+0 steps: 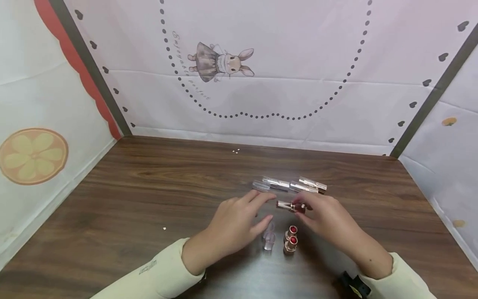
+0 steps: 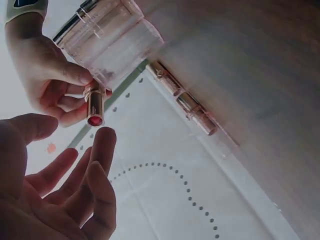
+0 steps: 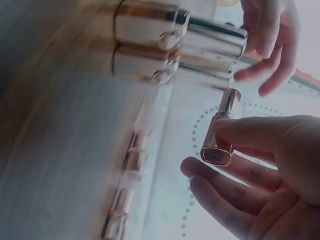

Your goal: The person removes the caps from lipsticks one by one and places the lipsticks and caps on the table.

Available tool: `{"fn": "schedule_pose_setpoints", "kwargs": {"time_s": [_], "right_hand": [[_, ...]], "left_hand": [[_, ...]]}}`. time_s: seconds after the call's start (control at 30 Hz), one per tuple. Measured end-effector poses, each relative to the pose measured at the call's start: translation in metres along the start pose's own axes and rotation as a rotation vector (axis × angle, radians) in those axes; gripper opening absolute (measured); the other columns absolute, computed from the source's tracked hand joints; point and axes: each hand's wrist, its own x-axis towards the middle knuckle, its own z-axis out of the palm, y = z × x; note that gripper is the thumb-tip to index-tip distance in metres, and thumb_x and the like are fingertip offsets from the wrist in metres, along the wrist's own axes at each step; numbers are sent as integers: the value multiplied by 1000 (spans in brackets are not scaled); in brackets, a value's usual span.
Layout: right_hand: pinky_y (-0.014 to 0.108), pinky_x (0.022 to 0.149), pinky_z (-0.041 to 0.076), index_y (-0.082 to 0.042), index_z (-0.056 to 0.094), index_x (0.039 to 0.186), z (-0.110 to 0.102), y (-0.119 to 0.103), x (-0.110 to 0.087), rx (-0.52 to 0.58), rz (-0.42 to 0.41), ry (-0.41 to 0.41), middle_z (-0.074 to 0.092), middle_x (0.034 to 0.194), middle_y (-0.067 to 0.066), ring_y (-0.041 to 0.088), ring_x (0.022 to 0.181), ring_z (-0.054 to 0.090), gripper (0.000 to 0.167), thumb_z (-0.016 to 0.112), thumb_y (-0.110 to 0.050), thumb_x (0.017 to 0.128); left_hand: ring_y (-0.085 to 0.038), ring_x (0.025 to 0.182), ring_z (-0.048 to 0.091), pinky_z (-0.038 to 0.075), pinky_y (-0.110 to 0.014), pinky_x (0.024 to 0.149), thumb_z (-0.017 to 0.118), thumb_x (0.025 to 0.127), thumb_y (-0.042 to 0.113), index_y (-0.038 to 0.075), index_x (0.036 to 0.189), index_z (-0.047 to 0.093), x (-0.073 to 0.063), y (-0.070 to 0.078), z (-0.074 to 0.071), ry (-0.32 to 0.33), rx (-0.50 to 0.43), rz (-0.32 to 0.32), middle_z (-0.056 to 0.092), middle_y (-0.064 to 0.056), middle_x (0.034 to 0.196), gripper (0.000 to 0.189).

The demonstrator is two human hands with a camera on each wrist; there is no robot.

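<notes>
My right hand pinches an uncapped lipstick between thumb and fingers, its gold tube pointing left and its red end showing in the left wrist view. Just left of that tube, my left hand holds nothing; its fingers are spread and slightly bent, apart from the lipstick. Below the hands, two uncapped lipsticks stand upright, one behind the other, with red tips up. Beside them stand clear caps, partly hidden by the left thumb in the head view.
Behind the hands lies a row of clear and gold lipstick pieces, some overlapping. Small white bits lie near the back edge, and another white bit lies left. A patterned cloth walls the wooden table at back and sides.
</notes>
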Motion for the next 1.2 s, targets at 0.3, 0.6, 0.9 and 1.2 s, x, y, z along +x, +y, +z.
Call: {"fn": "schedule_pose_setpoints", "kwargs": {"time_s": [0.3, 0.6, 0.9, 1.2], "right_hand": [[27, 70, 57, -14, 68, 101, -5, -18, -8, -12, -81, 45, 73, 89, -7, 7, 82, 69, 34, 85, -3, 75], [28, 69, 56, -17, 70, 99, -8, -27, -13, -37, -139, 106, 72, 92, -8, 7, 84, 67, 36, 89, -7, 71], [28, 71, 56, -19, 70, 100, -10, -31, -13, -9, -169, 121, 71, 94, -9, 7, 86, 68, 36, 88, -8, 72], [28, 71, 56, -20, 69, 102, -10, -33, -13, 12, -154, 106, 70, 92, -11, 4, 85, 66, 35, 87, -8, 74]], "left_hand": [[-8, 53, 51, 42, -23, 50, 79, 85, 33, 20, 122, 66, -2, 7, -2, 56, 20, 73, 67, 6, 102, 41], [-7, 54, 51, 41, -21, 51, 80, 84, 39, 22, 116, 70, -4, 11, 0, 62, 48, 109, 70, 10, 95, 38], [-6, 55, 57, 41, -20, 50, 79, 85, 38, 21, 108, 73, -2, 11, -1, 52, 36, 121, 73, 10, 91, 30], [-6, 53, 58, 41, -22, 47, 77, 86, 33, 21, 104, 74, 0, 10, -2, 67, 27, 128, 73, 12, 85, 22]]}}
